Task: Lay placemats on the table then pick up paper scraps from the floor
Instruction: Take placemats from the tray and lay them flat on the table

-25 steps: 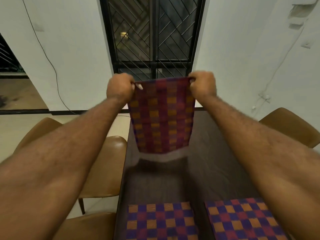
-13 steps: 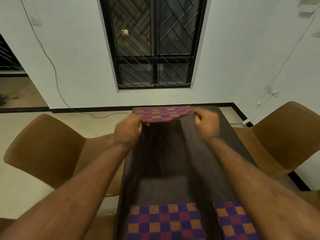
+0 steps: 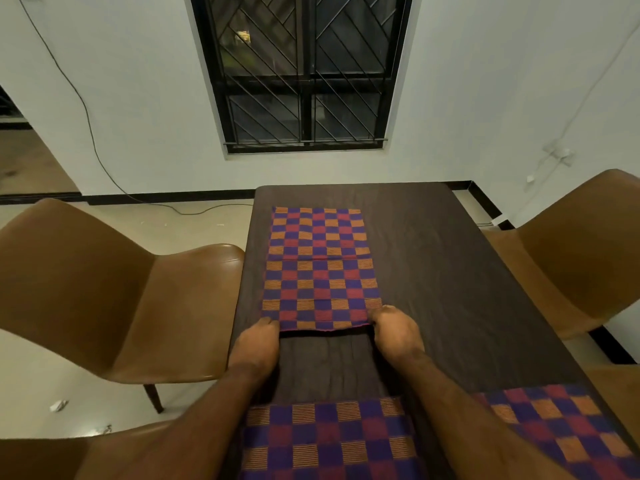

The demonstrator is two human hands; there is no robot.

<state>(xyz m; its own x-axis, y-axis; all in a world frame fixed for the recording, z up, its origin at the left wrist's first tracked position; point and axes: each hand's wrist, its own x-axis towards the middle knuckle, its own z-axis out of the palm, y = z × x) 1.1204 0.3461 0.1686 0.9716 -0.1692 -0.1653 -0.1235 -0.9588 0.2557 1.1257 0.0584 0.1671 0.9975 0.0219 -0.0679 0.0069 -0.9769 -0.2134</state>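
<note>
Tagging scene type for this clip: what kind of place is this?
Probably a home dining room: a checkered placemat spread on a dark wooden table, brown chairs along both sides, and a barred window in a plain white wall.

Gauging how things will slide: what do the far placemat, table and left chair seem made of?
The far placemat: looks like woven cloth, matte; striped weave and fold creases show. The table: dark wood or wood-look laminate, low sheen; grain lines run along it. The left chair: smooth brown leather or vinyl, likely; glossy highlight on the seat.
</note>
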